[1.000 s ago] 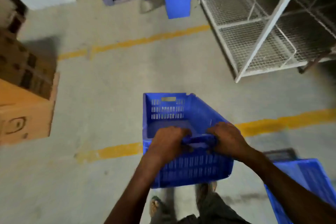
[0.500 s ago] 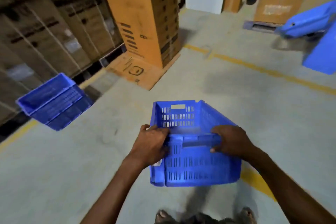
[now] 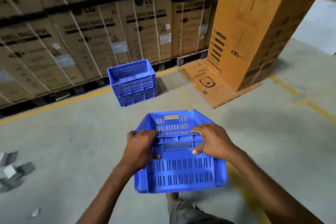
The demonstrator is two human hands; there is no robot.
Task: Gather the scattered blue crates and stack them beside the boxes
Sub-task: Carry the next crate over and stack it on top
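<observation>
I read "LG" + "WASHING MACHINE" on several of the stacked boxes [image 3: 145,23] along the far wall. Tall orange box [image 3: 254,32], far right: print on side & floor flap too blurred for me to read.

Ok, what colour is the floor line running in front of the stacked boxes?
The floor line is yellow, seen best in the head view.

Both forearms bare, coming in from the lower edge and converging toward the middle. The left hand [image 3: 141,148] grips the near rim of the blue crate [image 3: 181,174] at its left corner, fingers curled over the top, thumb on the outer wall. The right hand [image 3: 213,142] grips the same rim toward the right, thumb pressed on the outer wall.
</observation>
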